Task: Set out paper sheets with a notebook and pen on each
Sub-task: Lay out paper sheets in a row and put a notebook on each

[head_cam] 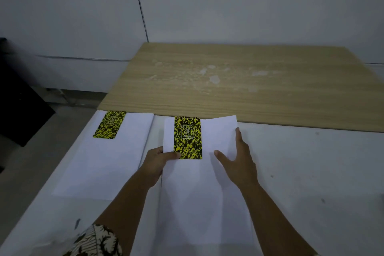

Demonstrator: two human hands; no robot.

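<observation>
Second sheet being set, notebook on top.
Left hand (155,162) pinches the white paper sheet (203,189) under the yellow-black speckled notebook (188,137); right hand (239,160) rests flat, fingers spread. Next likely needs a pen.

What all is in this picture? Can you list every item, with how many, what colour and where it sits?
paper sheets: two, white; one on the left, one in the middle under the hands.
notebooks: two, yellow and black speckled; one at the far end of the left sheet, one at the far end of the middle sheet.
pens: none visible.
white table covering: one, under the sheets.
wooden board: one, light brown, beyond the sheets.
dark object: one, black, far left, too dim to identify.
wall: grey-white, behind.
left hand: pinches the middle notebook's near corner and the sheet.
right hand: flat, fingers spread, on the middle sheet.
patterned sleeve: bottom left.
</observation>
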